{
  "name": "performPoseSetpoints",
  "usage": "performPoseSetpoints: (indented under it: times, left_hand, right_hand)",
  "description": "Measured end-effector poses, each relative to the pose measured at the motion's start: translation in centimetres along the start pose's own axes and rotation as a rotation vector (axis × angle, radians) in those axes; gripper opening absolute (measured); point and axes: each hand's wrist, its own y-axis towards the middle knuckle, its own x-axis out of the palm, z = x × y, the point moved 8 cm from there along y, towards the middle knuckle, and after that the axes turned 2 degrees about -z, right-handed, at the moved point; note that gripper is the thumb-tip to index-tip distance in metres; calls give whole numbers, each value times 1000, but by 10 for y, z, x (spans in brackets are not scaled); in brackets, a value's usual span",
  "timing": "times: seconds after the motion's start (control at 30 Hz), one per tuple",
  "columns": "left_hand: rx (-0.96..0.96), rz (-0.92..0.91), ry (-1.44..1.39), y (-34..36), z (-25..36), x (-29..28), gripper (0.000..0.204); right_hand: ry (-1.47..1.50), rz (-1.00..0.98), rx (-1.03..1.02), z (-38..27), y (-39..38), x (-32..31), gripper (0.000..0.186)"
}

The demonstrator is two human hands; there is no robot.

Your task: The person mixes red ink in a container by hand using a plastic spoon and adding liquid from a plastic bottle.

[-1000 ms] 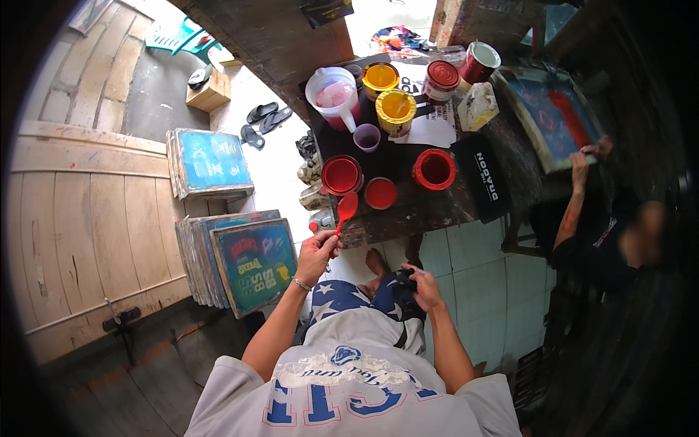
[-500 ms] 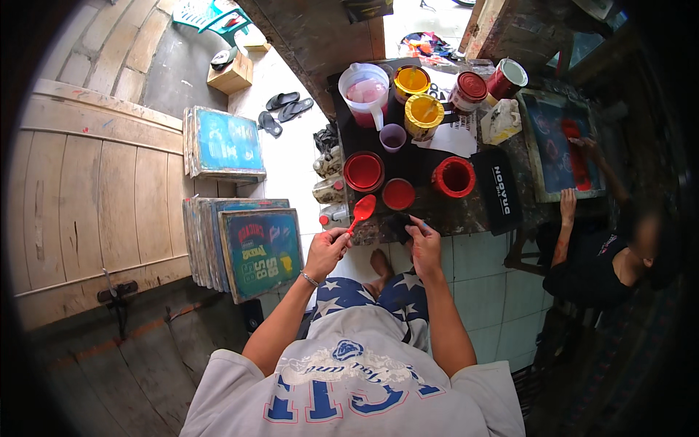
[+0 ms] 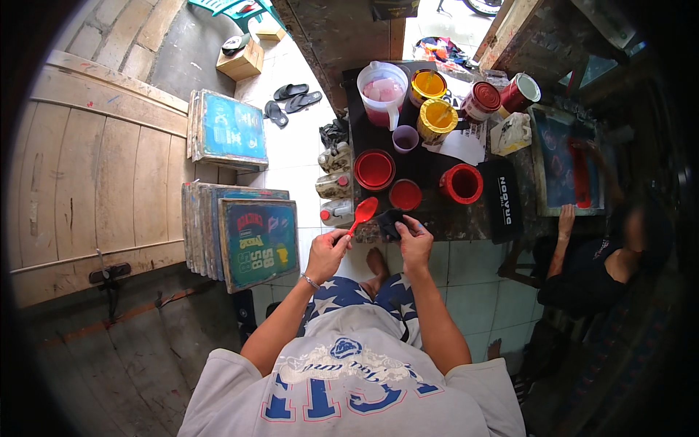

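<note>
Red spoon: held in left hand, hidden at lower end.
Black item: pinched in right hand, partly covered, too dark to identify.

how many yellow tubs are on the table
2: the front yellow tub stands beyond and right of the purple cup; the back yellow tub is just behind the first. No others show.
</note>
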Motion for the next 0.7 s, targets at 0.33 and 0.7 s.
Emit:
performPoseSetpoints:
  times: [0.33, 0.7]
  left_hand:
    - [-64, -52, -76, -5, -5, 5, 25]
    - [-14, 9, 45, -13, 9, 2, 27]
  right_hand:
    - [-813, -183, -729, -99, -26, 59, 24]
    - [-1137, -442, -757, -73, -25, 94, 32]
